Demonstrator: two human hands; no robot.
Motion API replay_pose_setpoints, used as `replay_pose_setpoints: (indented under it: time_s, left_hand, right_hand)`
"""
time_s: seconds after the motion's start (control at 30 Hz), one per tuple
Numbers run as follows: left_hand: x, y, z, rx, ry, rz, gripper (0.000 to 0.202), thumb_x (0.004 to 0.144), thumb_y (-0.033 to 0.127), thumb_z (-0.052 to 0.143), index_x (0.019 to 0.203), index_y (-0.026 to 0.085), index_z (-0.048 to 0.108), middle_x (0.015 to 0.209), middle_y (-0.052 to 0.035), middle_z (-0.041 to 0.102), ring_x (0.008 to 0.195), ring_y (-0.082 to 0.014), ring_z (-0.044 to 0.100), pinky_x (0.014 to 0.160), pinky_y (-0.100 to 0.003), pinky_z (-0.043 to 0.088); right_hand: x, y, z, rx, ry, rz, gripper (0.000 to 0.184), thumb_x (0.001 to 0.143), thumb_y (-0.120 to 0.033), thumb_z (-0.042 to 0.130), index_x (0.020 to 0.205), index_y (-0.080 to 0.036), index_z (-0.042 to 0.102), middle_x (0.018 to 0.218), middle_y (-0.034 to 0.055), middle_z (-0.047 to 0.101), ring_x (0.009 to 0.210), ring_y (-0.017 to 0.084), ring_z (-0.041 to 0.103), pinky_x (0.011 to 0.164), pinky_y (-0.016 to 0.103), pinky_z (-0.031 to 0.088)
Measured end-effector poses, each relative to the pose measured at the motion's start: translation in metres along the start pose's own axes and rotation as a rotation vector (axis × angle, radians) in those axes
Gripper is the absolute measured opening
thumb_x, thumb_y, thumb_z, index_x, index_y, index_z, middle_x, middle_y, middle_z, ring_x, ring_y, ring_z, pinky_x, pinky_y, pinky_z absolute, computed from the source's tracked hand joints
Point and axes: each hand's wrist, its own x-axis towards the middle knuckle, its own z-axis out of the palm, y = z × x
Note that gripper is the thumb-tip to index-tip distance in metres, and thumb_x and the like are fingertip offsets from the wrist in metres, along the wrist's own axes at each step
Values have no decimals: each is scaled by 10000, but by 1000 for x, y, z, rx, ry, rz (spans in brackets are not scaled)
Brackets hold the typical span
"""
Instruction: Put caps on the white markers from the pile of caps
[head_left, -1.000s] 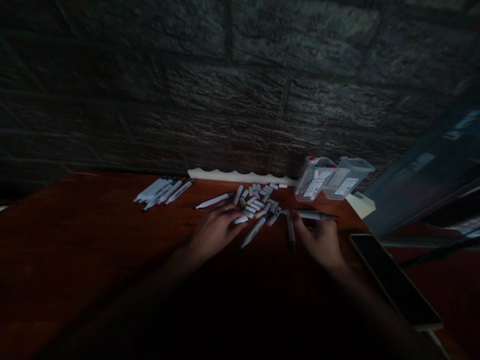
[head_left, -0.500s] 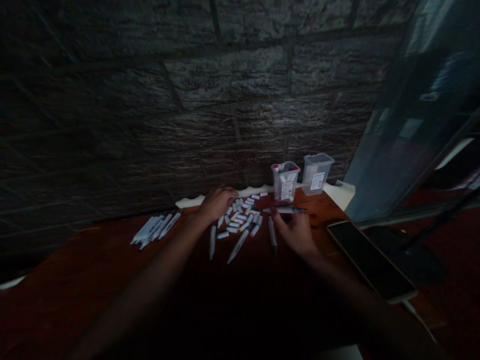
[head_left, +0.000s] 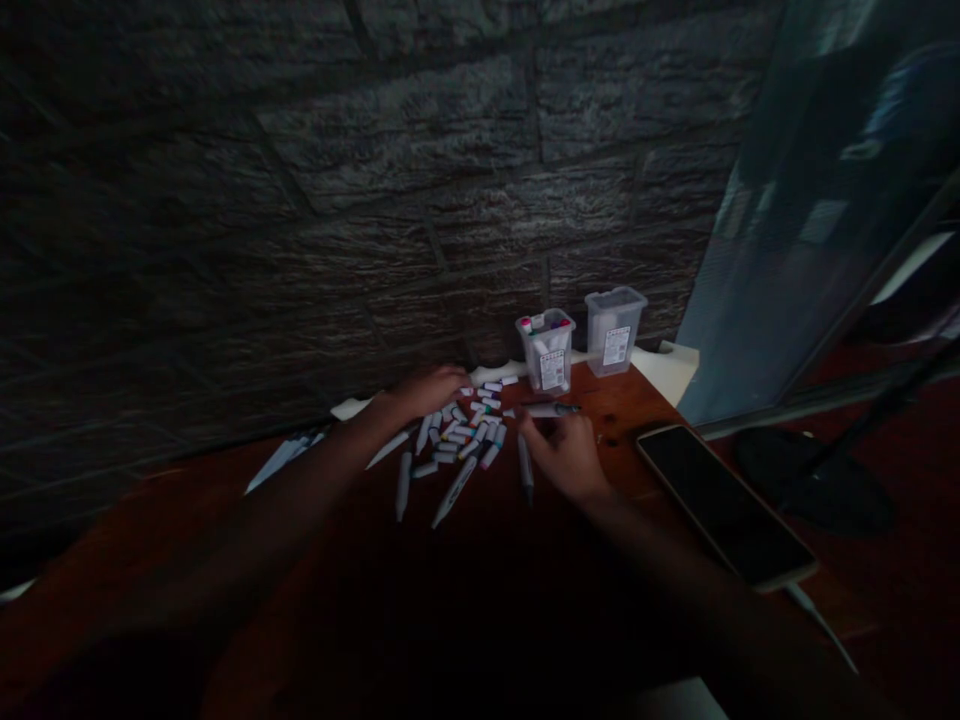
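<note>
The scene is dim. My left hand point(head_left: 426, 390) reaches to the far edge of a pile of loose marker caps point(head_left: 466, 430) on the wooden table point(head_left: 300, 560); its fingers curl down among the caps, and what they hold is hidden. My right hand point(head_left: 564, 452) is closed round a grey marker point(head_left: 546, 410) held level just right of the pile. Uncapped white markers lie in front of the pile, one point(head_left: 453, 490) slanting towards me. Another marker point(head_left: 525, 468) lies beside my right hand.
Two clear plastic tubs stand at the back by the stone wall: one point(head_left: 546, 350) with coloured markers, one point(head_left: 613, 330) beside it. A dark phone point(head_left: 724, 505) lies at the right. More white markers point(head_left: 281, 455) lie at the left. A white foam strip point(head_left: 667, 365) runs along the wall.
My left hand moved from the near side of the cap pile to its far edge. My right hand kept its marker. The view swung up and to the right.
</note>
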Motion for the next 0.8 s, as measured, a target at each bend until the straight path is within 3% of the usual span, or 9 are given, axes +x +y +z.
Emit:
replay_pose_setpoints:
  time_s: [0.07, 0.13, 0.23, 0.3, 0.37, 0.47, 0.6, 0.8]
  left_hand:
    - [-20, 9, -7, -30, 54, -3, 202, 905, 232, 497, 1028, 186, 650, 1064, -83, 679, 1008, -203, 621, 905, -332, 454]
    - [-49, 25, -6, -228, 220, -47, 226, 922, 288, 504, 1100, 190, 602, 1077, -77, 685, 991, -190, 638, 889, -334, 484]
    - [-97, 52, 10, -529, 414, -151, 225, 888, 321, 580, 1055, 170, 574, 1000, -77, 701, 898, -177, 670, 804, -310, 540]
    - [-122, 65, 25, -612, 549, -216, 218, 869, 314, 609, 1024, 165, 573, 956, -72, 707, 834, -166, 680, 770, -300, 557]
    - [-138, 70, 36, -549, 552, -252, 194, 862, 317, 621, 995, 176, 610, 931, -55, 713, 782, -153, 674, 736, -287, 560]
    - [-147, 64, 43, -415, 524, -266, 188, 854, 311, 638, 1005, 201, 656, 926, -38, 723, 758, -148, 667, 720, -280, 556]
    - [-143, 52, 45, -416, 629, -270, 196, 864, 293, 628, 1030, 198, 668, 993, -64, 714, 839, -173, 683, 768, -313, 564]
    - [-138, 58, 46, -391, 545, -182, 163, 863, 250, 635, 1010, 197, 683, 980, -55, 734, 899, -175, 686, 827, -324, 553]
  right_hand:
    - [-1, -1, -1, -1, -6, 3, 283, 888, -347, 530, 849, -147, 726, 694, 58, 724, 570, 146, 633, 564, 256, 468]
    - [-3, -2, -1, -1, -2, -2, 304, 895, -374, 529, 838, -152, 729, 676, 54, 714, 563, 146, 625, 555, 257, 461]
    - [-6, -5, -1, 15, -8, -27, 315, 896, -397, 533, 860, -155, 731, 706, 56, 716, 555, 147, 616, 542, 265, 452]
    - [-9, -6, 1, 28, -28, -40, 311, 896, -393, 536, 923, -150, 727, 780, 69, 731, 568, 147, 619, 547, 272, 454]
    - [-11, -5, 3, 25, -53, -39, 313, 896, -389, 537, 972, -146, 719, 837, 83, 737, 598, 151, 629, 561, 278, 463]
    - [-12, -2, 6, -30, -82, -30, 316, 890, -397, 541, 944, -146, 725, 792, 82, 732, 608, 161, 634, 550, 276, 462]
    - [-12, -1, 9, -83, -97, -36, 300, 890, -385, 545, 859, -149, 726, 695, 65, 711, 588, 173, 633, 509, 266, 440]
    - [-12, -2, 7, -101, -83, -38, 307, 889, -385, 548, 752, -163, 709, 612, 48, 675, 543, 169, 607, 499, 273, 430]
